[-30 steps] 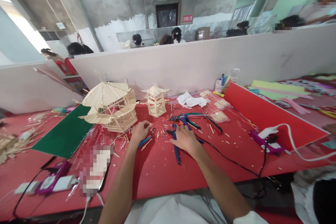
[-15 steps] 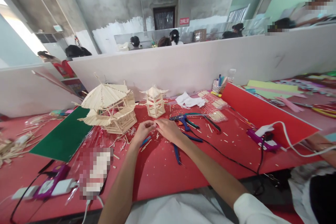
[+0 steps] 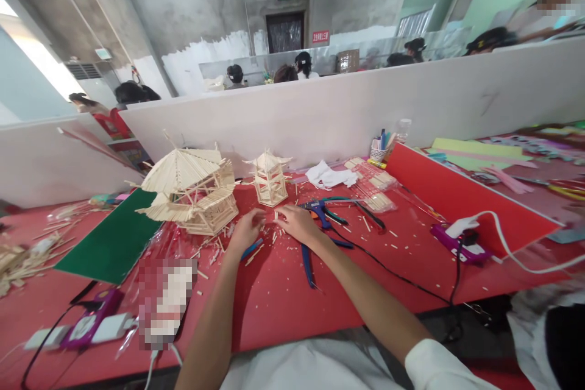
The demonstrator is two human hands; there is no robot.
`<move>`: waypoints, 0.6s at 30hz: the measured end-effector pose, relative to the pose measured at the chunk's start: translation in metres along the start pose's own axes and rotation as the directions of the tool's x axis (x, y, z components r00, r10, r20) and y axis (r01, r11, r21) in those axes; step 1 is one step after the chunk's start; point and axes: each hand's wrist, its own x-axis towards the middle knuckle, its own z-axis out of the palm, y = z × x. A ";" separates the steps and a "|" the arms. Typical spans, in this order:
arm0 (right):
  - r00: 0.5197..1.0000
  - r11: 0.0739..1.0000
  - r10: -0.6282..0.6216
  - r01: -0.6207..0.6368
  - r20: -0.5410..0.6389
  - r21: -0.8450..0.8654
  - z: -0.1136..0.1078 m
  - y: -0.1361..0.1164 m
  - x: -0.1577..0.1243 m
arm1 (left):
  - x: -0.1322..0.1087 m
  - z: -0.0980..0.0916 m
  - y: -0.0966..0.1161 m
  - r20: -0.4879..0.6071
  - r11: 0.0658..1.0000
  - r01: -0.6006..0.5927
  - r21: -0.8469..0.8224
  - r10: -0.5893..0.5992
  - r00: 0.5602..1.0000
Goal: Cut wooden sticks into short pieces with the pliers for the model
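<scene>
My left hand (image 3: 247, 230) and my right hand (image 3: 299, 223) rest close together on the red table (image 3: 283, 298), fingertips facing each other a short gap apart. A pale sliver, a small wooden stick (image 3: 275, 217), shows at my right fingertips. My left fingers are curled in a pinch; what they hold is too small to tell. Just beyond the hands stands a small stick tower (image 3: 270, 178). A larger stick pavilion (image 3: 187, 192) stands to the left. Blue pliers (image 3: 307, 262) lie under my right forearm, and a blue glue gun (image 3: 322, 208) lies right of my right hand.
Stick offcuts litter the table. A green mat (image 3: 112, 237), a purple glue gun (image 3: 89, 320) and a stick pile (image 3: 18, 256) lie left. A white cloth (image 3: 329, 175), bagged sticks (image 3: 377, 186), a pen cup (image 3: 381, 149), a red board (image 3: 461, 195) and another purple glue gun (image 3: 457, 247) are right. Other people sit beyond the white partition (image 3: 347, 109).
My right hand left the pliers and moved left to meet my left hand in front of the small tower. The two hands have since drawn slightly apart.
</scene>
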 end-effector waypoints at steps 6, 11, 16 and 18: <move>0.999 0.999 0.042 -0.041 -0.023 0.027 -0.006 0.010 0.000 | -0.004 0.002 -0.012 0.121 0.926 -0.043 0.375 -0.003 0.993; 0.999 0.998 0.050 -0.049 -0.013 0.027 -0.005 0.008 0.000 | -0.005 0.002 -0.009 0.146 0.895 -0.053 0.443 -0.014 0.989; 0.999 0.998 0.051 -0.051 -0.007 0.042 -0.005 0.007 -0.001 | -0.004 -0.003 -0.006 0.180 0.906 -0.077 0.417 0.000 0.984; 0.999 0.998 0.045 -0.045 -0.007 0.053 -0.004 0.007 -0.001 | -0.003 -0.003 -0.009 0.186 0.933 -0.077 0.351 0.012 0.983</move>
